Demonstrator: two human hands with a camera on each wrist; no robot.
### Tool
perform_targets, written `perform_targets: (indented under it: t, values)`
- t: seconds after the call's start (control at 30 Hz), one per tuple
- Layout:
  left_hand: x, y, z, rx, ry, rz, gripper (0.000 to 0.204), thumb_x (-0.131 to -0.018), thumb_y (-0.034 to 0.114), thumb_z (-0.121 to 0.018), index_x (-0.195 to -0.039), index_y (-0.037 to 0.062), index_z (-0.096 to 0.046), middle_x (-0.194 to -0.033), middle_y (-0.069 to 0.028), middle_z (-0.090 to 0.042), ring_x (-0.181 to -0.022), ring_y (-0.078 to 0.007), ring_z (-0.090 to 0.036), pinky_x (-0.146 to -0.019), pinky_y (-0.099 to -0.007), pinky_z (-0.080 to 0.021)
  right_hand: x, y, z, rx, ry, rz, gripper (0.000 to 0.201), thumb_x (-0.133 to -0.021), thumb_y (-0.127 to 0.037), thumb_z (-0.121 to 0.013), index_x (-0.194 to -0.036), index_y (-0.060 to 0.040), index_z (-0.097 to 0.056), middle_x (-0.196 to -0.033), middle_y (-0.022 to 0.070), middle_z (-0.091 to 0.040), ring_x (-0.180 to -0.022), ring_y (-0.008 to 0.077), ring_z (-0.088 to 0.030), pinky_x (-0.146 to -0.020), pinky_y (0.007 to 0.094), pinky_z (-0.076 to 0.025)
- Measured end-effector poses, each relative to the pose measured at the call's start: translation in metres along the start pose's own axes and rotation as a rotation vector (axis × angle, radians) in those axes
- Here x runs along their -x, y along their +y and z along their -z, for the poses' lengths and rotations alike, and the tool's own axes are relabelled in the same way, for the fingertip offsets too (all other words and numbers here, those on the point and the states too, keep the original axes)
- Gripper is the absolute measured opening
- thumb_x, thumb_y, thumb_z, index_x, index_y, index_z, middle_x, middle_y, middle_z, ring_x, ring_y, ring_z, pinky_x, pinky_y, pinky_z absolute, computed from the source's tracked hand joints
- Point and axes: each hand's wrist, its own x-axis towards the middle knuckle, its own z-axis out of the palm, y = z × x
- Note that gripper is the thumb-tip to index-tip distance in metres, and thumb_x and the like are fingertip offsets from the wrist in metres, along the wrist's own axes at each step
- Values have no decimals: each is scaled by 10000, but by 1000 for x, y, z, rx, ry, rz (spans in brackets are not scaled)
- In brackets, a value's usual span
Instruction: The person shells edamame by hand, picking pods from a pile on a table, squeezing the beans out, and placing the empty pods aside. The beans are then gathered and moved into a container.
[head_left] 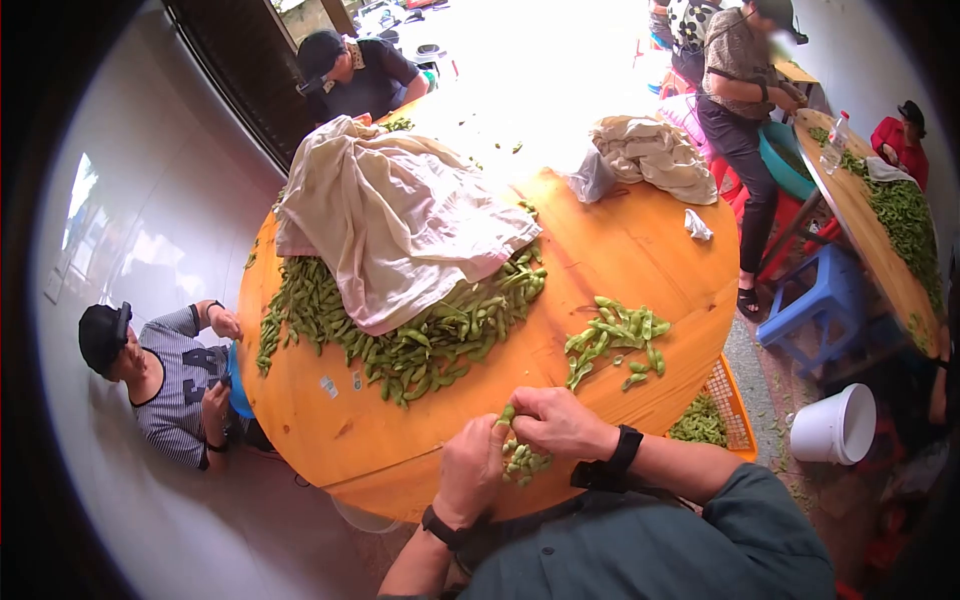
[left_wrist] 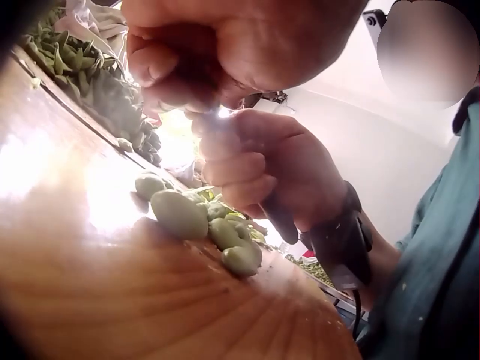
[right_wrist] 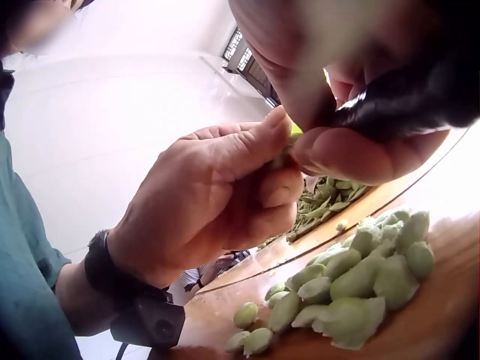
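Over the near edge of the round wooden table, both hands meet at a green soybean pod (head_left: 506, 412). My left hand (head_left: 470, 465) pinches it with thumb and curled fingers, and my right hand (head_left: 565, 422) grips it from the other side. Only a small green bit of the pod (right_wrist: 295, 133) peeks out between the fingers in the right wrist view. Just below the hands lies a small pile of shelled green beans (right_wrist: 360, 277). A dark shiny piece (right_wrist: 405, 97) runs along the right hand, its kind unclear. Beyond the right hand is a loose group of pods (head_left: 610, 335).
A large heap of pods (head_left: 430, 345), partly under a pale cloth (head_left: 380, 220), covers the table's left half. Another crumpled cloth (head_left: 655, 155) lies far right. An orange crate (head_left: 738, 410) with green pieces stands below the right edge. Other people sit or stand around.
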Motion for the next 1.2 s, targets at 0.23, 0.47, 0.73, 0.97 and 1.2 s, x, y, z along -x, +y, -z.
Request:
perform_targets:
  t: [0.23, 0.47, 0.73, 0.97, 1.2]
  values:
    - [0, -4, 7, 959, -189, 824, 270, -1056, 267, -486, -930, 58, -602, -680, -2, -603, -531, -74, -545, -454, -211, -398, -2, 4, 10, -166, -182, -174, 118, -901, -90, -532, -926, 4, -599, -682, 37, -619, -570, 95, -580, -519, 270, -491]
    - [-3, 1, 0, 880, -143, 854, 301, -1067, 306, -463, -919, 79, -593, -671, 13, -612, -488, -42, -510, -408, -188, -373, -7, 7, 10, -152, -208, -201, 168, -915, -149, -563, -928, 10, -616, -704, 53, -647, -583, 116, -610, -531, 280, -510]
    - [2, -11, -16, 934, -50, 694, 271, -1057, 250, -507, -943, 45, -642, -743, 39, -624, -550, -1, -474, -487, -175, -374, -3, 5, 4, -351, -72, -220, 187, -907, -186, -667, -913, -3, -626, -688, 1, -603, -588, 64, -556, -515, 252, -460]
    - [-4, -6, -17, 1284, 58, 788, 171, -1038, 251, -543, -1003, 84, -544, -722, 32, -587, -519, -27, -491, -437, -170, -364, -6, 6, 5, -346, -92, -219, 162, -926, -169, -654, -959, -13, -628, -726, -15, -605, -597, 49, -559, -526, 216, -461]
    - [0, -11, -25, 1019, 19, 662, 133, -1008, 196, -602, -990, 69, -567, -770, 31, -581, -584, -34, -504, -492, -192, -401, -7, 17, 5, -394, -55, -213, 171, -923, -198, -640, -894, -30, -654, -661, -21, -589, -554, 51, -535, -498, 226, -441]
